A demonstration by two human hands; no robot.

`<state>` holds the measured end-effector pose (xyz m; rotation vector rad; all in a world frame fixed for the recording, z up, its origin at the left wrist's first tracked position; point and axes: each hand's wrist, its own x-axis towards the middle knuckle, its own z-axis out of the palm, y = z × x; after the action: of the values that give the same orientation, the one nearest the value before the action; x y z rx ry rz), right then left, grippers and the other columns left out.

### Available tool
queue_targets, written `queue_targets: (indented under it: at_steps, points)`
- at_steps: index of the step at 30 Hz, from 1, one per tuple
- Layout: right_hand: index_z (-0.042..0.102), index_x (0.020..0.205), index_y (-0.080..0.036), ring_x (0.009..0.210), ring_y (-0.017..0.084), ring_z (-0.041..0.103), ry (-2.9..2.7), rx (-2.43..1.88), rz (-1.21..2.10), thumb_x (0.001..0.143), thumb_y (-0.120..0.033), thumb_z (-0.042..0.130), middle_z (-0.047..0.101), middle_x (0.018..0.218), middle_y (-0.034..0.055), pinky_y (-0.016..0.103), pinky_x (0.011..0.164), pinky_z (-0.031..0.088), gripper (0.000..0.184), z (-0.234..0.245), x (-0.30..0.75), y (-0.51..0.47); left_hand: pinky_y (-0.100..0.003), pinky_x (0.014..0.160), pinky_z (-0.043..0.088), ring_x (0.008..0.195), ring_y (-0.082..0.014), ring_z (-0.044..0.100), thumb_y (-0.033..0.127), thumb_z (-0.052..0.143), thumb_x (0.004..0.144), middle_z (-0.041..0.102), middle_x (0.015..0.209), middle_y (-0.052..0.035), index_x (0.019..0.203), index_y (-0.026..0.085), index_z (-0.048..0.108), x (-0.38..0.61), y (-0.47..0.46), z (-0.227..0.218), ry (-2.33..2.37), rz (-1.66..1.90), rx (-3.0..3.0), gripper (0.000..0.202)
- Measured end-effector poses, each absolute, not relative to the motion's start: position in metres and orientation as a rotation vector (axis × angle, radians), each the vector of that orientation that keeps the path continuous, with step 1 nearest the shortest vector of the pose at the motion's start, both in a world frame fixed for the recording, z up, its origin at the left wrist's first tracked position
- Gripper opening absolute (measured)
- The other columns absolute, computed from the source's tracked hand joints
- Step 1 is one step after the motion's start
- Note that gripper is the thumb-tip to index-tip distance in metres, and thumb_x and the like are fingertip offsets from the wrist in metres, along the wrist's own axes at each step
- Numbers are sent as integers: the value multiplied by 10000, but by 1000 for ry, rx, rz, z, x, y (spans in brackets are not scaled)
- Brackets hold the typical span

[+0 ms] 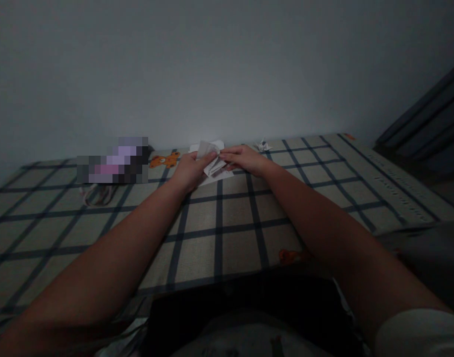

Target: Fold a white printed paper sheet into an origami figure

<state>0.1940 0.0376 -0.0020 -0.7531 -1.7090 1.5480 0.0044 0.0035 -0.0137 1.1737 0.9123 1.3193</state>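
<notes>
Both my arms reach forward over a checked bedsheet (219, 233) toward the wall. My left hand (192, 171) is closed on a small folded white paper (211, 158), thumb on top. My right hand (245, 159) pinches the same paper from the right, fingers pressed together. More white paper lies flat under and behind the hands. A small folded white paper figure (263, 145) sits just right of my right hand, near the wall.
A blurred purple and grey object (113, 161) lies at the left by the wall, with a looped cord (96, 194) in front of it. An orange bear print (163, 159) marks the sheet. Dark bed frame (427, 129) at right. Plain wall behind.
</notes>
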Motion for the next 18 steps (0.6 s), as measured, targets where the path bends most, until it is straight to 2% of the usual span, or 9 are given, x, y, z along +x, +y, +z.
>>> queue_targets:
  at_steps: [8, 13, 18]
  points:
    - [759, 925, -205, 764, 80, 638, -1688, -801, 1526, 873, -287, 682, 733, 890, 19, 156, 659, 539, 124, 0, 192, 35, -375, 842, 561, 794, -203, 714, 381, 849, 673, 753, 991, -131, 931, 108, 751, 3, 5, -15, 901, 1309, 1209, 388]
    - [755, 900, -201, 771, 85, 645, -1688, -761, 1531, 852, -303, 698, 719, 890, 17, 174, 675, 545, 127, 0, 193, 35, -318, 791, 550, 761, -176, 698, 368, 866, 653, 758, 939, -101, 906, 125, 760, 3, 3, -13, 918, 1313, 1244, 366]
    - [755, 934, -196, 732, 75, 625, -1761, -805, 1478, 796, -313, 750, 714, 904, 18, 171, 651, 525, 181, 3, 194, 32, -335, 769, 545, 727, -188, 691, 337, 897, 596, 746, 884, -103, 891, 113, 751, 3, 2, -12, 938, 1278, 1225, 398]
